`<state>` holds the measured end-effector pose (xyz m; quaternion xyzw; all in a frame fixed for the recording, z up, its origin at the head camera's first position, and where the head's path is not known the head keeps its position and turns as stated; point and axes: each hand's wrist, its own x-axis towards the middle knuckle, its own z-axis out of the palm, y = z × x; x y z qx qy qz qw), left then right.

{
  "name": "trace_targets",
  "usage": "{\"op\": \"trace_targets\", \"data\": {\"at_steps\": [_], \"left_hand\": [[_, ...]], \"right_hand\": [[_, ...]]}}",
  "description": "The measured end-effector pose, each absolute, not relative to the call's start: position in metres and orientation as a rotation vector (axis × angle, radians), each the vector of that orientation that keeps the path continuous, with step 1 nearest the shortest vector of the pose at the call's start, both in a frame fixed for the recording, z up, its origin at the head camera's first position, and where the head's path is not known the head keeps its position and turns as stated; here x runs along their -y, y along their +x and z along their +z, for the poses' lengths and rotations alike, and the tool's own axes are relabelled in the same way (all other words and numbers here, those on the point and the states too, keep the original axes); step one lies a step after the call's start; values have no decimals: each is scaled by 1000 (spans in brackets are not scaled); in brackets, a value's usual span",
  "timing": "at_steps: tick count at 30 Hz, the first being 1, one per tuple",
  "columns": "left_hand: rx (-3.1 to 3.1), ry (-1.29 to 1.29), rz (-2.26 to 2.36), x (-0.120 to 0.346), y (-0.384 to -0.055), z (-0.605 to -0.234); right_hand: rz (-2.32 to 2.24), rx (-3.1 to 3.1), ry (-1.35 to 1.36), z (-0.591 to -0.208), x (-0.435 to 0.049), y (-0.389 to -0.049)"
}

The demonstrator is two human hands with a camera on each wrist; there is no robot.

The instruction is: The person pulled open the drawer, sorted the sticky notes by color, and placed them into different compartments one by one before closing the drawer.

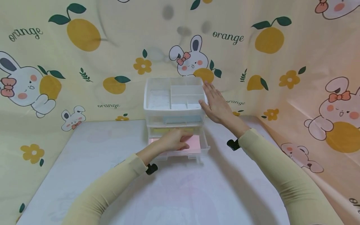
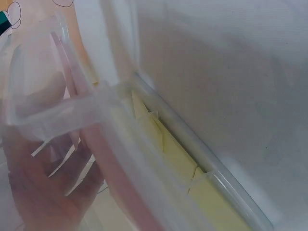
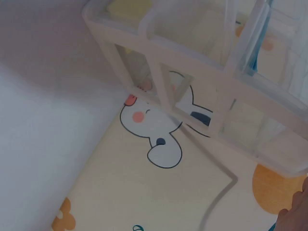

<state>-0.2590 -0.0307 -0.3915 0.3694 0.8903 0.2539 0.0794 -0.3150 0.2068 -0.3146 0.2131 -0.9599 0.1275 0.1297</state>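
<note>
A small translucent plastic drawer cabinet (image 1: 175,113) stands at the back of the table. Its lower drawer (image 1: 207,147) is pulled out, with pink paper (image 1: 195,143) lying inside. Over that paper my left hand (image 1: 173,140) reaches in, fingers at the sheet and thumb set apart from the index finger. Through the clear plastic, the left wrist view shows its fingers (image 2: 72,180) spread. My right hand (image 1: 216,104) rests flat along the cabinet's right side, fingers straight and pointing up. Only its fingertips (image 3: 296,214) enter the right wrist view.
A divided tray (image 1: 158,100) tops the cabinet. Blue paper (image 1: 182,119) shows in the upper drawer, and pieces of yellow paper (image 2: 178,154) show near the pink. Behind the white table (image 1: 180,193) hangs a cloth (image 1: 123,59) with rabbits and oranges.
</note>
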Motion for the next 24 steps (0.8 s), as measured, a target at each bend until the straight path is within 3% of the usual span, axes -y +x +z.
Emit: {"op": "trace_targets", "data": {"at_steps": [13, 24], "left_hand": [[-2669, 1146, 987, 43, -254, -389], [-3255, 1256, 914, 121, -231, -368]], "right_hand": [[538, 2749, 604, -308, -216, -302], [643, 2608, 530, -309, -241, -270]]}}
